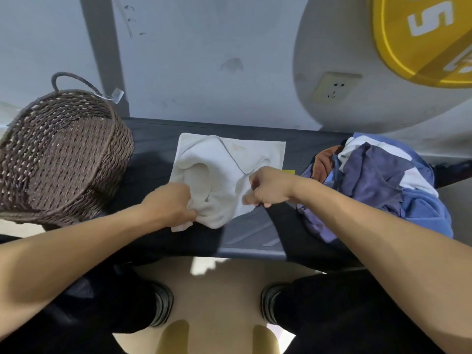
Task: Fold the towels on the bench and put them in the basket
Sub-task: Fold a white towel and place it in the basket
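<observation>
Plainly, the fold is underway on 1 white towel (pixel 229 159), which lies at the centre of the frame on the dark bench (pixel 255 241), its far edge flat and square while its near half is rumpled and lifted. The left hand (pixel 171 203) has its fingers curled into a bunch of cloth at the lower left corner, and the right hand (pixel 265 186) pinches the near edge at centre right; holding 2 points on that edge probably lets the near half be carried over the far half in a single sweep. At the left of the frame the woven basket (pixel 63 154) stands on the bench, just beside the towel, its mouth open and within easy reach for the finished fold. A heap of blue, white and rust-coloured towels (pixel 383 180) waits at the right of the frame, apart from the working space.
</observation>
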`<state>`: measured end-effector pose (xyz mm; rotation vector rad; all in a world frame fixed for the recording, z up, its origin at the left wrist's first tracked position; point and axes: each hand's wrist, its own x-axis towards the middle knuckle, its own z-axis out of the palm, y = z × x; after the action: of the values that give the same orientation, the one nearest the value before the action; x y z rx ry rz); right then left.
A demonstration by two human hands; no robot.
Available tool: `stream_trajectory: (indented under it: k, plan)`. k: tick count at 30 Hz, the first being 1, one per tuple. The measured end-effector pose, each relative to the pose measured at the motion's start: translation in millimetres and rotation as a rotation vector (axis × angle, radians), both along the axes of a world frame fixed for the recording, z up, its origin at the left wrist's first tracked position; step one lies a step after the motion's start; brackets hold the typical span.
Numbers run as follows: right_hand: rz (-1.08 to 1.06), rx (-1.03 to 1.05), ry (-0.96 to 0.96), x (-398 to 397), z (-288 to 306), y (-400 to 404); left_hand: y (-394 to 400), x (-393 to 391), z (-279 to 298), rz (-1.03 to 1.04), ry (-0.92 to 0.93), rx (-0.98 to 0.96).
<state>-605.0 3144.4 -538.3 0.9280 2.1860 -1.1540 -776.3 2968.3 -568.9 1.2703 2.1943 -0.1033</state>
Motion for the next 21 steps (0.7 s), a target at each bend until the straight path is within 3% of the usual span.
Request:
stream_trajectory:
  k: [5,10,16,21]
  plan:
    - [-0.338,0.018,0.262,-6,-12,7,7,-36,19,0.083,0.067,0.107]
    - [-0.024,0.056,0.093,6,-29,-14,2,-48,21,0.122,0.008,0.038]
    - [0.044,0.021,0.078,6,-9,-1,0,-43,25,0.205,-0.145,0.127]
    - [0.172,-0.076,-0.148,27,6,20,-2,-28,24,0.198,-0.290,0.036]
